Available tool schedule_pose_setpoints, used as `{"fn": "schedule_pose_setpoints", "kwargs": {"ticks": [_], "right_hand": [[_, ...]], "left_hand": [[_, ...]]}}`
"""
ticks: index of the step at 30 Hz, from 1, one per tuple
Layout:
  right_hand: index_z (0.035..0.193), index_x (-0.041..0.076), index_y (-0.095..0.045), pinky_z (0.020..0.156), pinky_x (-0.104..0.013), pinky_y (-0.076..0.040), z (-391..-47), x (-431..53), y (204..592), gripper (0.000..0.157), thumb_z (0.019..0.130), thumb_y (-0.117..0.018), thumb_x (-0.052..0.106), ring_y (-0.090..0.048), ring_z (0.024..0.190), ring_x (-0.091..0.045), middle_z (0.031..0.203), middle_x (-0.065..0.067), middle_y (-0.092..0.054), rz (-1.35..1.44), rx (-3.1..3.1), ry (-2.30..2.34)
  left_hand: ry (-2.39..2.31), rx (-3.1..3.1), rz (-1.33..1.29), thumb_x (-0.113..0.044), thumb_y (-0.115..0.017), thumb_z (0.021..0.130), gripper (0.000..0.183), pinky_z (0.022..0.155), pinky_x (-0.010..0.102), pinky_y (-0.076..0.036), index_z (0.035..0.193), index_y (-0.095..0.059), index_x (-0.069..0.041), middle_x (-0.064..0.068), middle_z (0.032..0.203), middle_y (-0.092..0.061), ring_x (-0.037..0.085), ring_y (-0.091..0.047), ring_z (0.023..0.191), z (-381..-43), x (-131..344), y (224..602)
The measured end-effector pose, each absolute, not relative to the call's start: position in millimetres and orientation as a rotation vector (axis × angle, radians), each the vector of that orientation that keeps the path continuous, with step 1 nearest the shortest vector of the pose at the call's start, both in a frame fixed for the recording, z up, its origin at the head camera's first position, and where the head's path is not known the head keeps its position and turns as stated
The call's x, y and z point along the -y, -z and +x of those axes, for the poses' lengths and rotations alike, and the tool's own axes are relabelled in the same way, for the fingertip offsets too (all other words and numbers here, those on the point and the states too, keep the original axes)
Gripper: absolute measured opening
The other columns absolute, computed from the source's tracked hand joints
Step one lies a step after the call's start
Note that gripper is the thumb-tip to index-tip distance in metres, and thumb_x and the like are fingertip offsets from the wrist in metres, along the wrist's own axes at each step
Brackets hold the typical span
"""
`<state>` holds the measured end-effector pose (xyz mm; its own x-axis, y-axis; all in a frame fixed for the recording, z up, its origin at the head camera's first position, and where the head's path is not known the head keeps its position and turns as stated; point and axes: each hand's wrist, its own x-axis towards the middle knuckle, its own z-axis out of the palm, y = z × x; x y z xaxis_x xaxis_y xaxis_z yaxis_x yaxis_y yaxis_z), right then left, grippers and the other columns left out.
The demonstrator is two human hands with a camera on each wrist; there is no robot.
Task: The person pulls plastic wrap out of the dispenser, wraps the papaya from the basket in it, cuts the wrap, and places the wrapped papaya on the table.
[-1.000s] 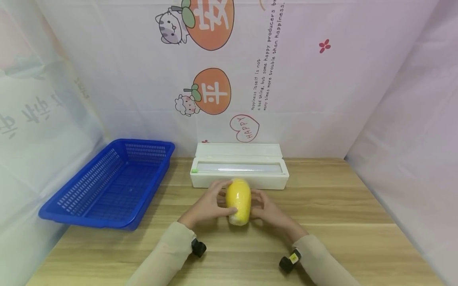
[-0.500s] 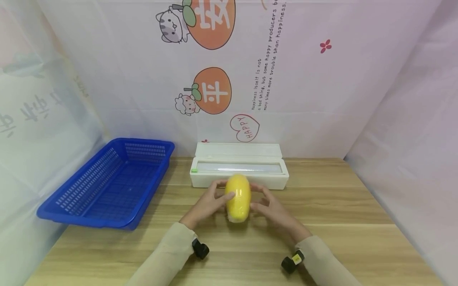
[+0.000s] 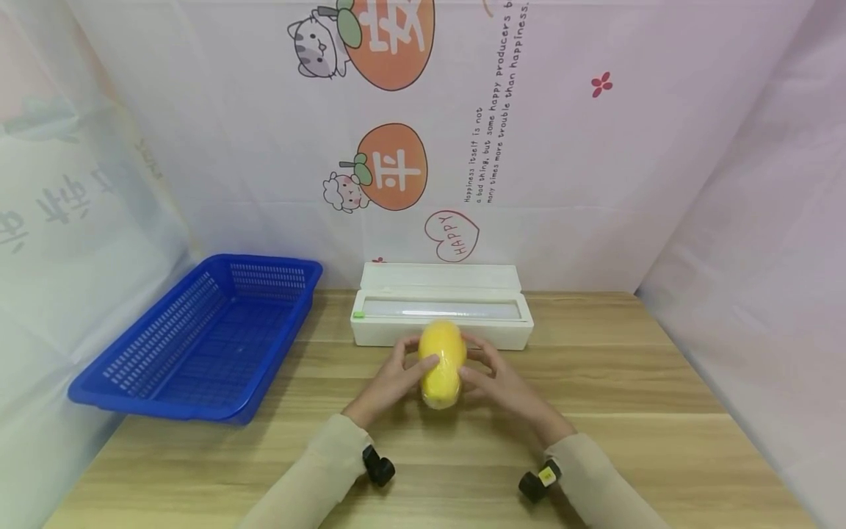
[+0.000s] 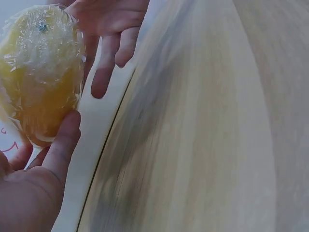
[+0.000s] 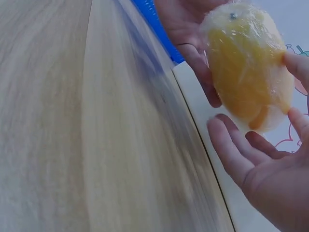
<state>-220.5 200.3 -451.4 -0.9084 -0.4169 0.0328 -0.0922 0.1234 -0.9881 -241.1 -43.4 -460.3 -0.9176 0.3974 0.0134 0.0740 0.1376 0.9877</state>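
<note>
A yellow, mango-like oval fruit (image 3: 441, 364), wrapped tightly in clear film, is held up between both hands in front of the white box. In the head view my left hand (image 3: 393, 375) grips its left side, the thumb on the front. My right hand (image 3: 499, 378) holds the right side with thumb and fingertips. The right wrist view shows wrinkled film over the fruit (image 5: 246, 67) and a small dark spot at one end. Two right-hand fingertips touch it there, while the other fingers (image 5: 229, 150) spread below it. The left fingers (image 4: 65, 145) support it from beneath in the left wrist view.
Behind the hands stands a long white cling film dispenser (image 3: 443, 334) with its lid (image 3: 440, 278) raised. A blue perforated basket (image 3: 274, 367) sits at the left of the wooden table (image 3: 628, 441). Printed white cloth (image 3: 562, 162) covers the back and sides.
The fruit has risen slightly and moved a little away from the person, its lower end shifting. The left thumb has moved up along it; the right thumb now presses its front edge.
</note>
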Motion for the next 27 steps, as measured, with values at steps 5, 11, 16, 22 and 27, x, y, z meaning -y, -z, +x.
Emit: {"fn": "schedule_pose_setpoints", "kwargs": {"ticks": [5, 11, 16, 22, 27], "right_hand": [[0.156, 0.034, -0.024, 0.085, -0.052, -0.056, -220.2, -199.3, 452.4, 0.068, 0.101, -0.063, 0.029, -0.066, 0.104, -0.037, 0.154, -0.02, -0.028, -0.512, -2.15, 1.852], [0.155, 0.032, -0.028, 0.087, -0.048, -0.056, -219.6, -199.8, 455.9, 0.066, 0.1, -0.064, 0.027, -0.061, 0.116, -0.036, 0.153, -0.018, -0.03, -0.532, -2.184, 1.837], [0.155, 0.031, -0.029, 0.09, -0.045, -0.055, -220.3, -200.2, 457.1, 0.066, 0.1, -0.065, 0.028, -0.058, 0.12, -0.037, 0.152, -0.017, -0.032, -0.534, -2.195, 1.82], [0.157, 0.03, -0.027, 0.093, -0.048, -0.053, -217.3, -201.2, 458.1, 0.07, 0.098, -0.066, 0.032, -0.062, 0.114, -0.034, 0.154, -0.015, -0.032, -0.481, -2.218, 1.786], [0.157, 0.03, -0.026, 0.098, -0.052, -0.048, -215.7, -200.6, 460.0, 0.075, 0.096, -0.069, 0.034, -0.06, 0.118, -0.034, 0.156, -0.013, -0.03, -0.449, -2.239, 1.766]], "left_hand": [[-1.825, -2.207, 0.456, -0.056, -0.067, 0.091, 0.081, 0.097, 0.046, -0.05, 0.153, -0.03, -0.018, 0.01, 0.152, -0.036, 0.029, -0.05, 0.128, -242.3, 44.6, 461.2], [-1.792, -2.264, 0.523, -0.052, -0.072, 0.089, 0.086, 0.092, 0.045, -0.053, 0.157, -0.022, -0.036, 0.006, 0.148, -0.041, 0.028, -0.052, 0.124, -244.6, 49.0, 462.1], [-1.766, -2.274, 0.57, -0.051, -0.071, 0.091, 0.076, 0.091, 0.043, -0.053, 0.155, -0.034, -0.032, 0.0, 0.145, -0.045, 0.025, -0.054, 0.121, -244.5, 49.7, 459.9], [-1.733, -2.316, 0.566, -0.05, -0.071, 0.091, 0.074, 0.097, 0.046, -0.05, 0.154, -0.04, -0.025, 0.003, 0.148, -0.042, 0.027, -0.053, 0.124, -241.6, 49.1, 459.3], [-1.674, -2.372, 0.531, -0.053, -0.071, 0.089, 0.074, 0.099, 0.053, -0.045, 0.152, -0.045, -0.024, 0.009, 0.144, -0.041, 0.027, -0.052, 0.123, -241.3, 48.9, 461.3]]}}
